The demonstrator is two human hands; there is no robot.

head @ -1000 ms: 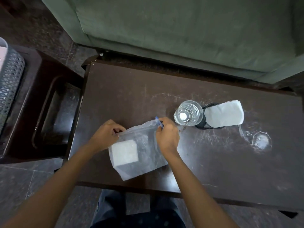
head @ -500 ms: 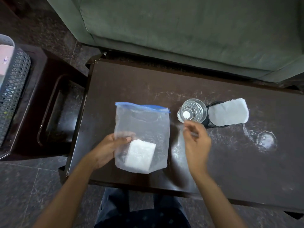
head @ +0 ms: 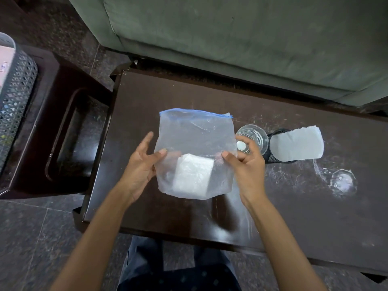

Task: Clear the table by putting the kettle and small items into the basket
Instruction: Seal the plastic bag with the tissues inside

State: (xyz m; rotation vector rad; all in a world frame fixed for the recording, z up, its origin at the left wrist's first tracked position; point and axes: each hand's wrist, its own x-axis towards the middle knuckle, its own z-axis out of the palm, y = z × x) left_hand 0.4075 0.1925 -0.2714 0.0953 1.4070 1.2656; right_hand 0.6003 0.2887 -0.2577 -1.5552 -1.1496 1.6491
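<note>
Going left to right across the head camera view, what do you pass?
Mesh basket, dark side table, zip bag, water bottle, black mesh holder with white paper, clear glass piece.

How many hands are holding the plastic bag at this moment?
2. The left hand pinches the plastic bag at its left edge; the right hand pinches its right edge, beside the water bottle. No other hand shows.
</note>
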